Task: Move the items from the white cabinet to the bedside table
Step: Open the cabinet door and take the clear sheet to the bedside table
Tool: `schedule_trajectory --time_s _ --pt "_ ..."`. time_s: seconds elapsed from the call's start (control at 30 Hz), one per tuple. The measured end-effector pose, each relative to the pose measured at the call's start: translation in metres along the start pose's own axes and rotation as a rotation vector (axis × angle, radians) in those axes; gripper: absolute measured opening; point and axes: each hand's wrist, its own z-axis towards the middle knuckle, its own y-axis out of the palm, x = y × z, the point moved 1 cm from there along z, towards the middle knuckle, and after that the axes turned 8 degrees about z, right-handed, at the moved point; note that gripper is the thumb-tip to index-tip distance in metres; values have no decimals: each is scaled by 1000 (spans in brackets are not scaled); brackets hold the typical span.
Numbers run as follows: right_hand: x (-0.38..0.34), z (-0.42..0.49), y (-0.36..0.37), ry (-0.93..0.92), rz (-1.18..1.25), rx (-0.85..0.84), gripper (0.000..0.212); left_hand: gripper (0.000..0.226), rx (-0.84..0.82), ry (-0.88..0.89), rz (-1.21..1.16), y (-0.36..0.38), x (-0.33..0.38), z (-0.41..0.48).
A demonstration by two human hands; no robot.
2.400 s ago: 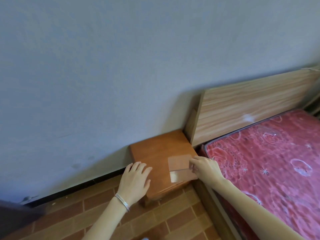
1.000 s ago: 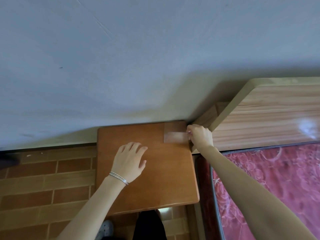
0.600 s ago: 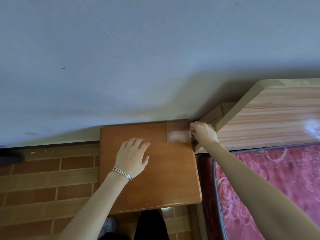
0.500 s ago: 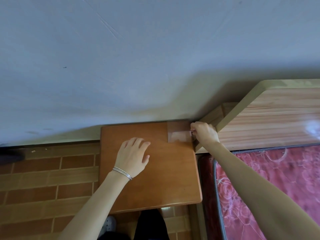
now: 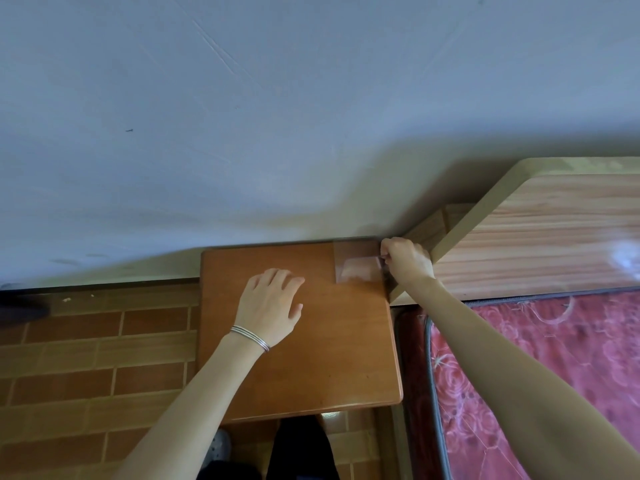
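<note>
Bedroom: mattress (image 5: 554, 358), headboard (image 5: 540, 247), bedside table (image 5: 329, 358).

left hand (image 5: 268, 299) flat on bedside table (image 5: 311, 358) | right hand (image 5: 407, 263) pinching clear sheet (image 5: 356, 263)

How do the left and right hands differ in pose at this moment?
The left hand lies flat and open, palm down, mid-table; the right hand is curled, pinching the clear sheet's edge at the far right corner. Only the left wrist wears a bracelet. Both are over the bedside table.
</note>
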Motion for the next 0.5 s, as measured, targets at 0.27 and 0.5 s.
schedule_trajectory --time_s 0.27,0.5 --pt "1 -10 4 26 -39 -14 27 42 6 36 18 -7 8 7" --pt "-4 -48 -15 -79 20 -49 56 44 34 142 31 -38 14 6"
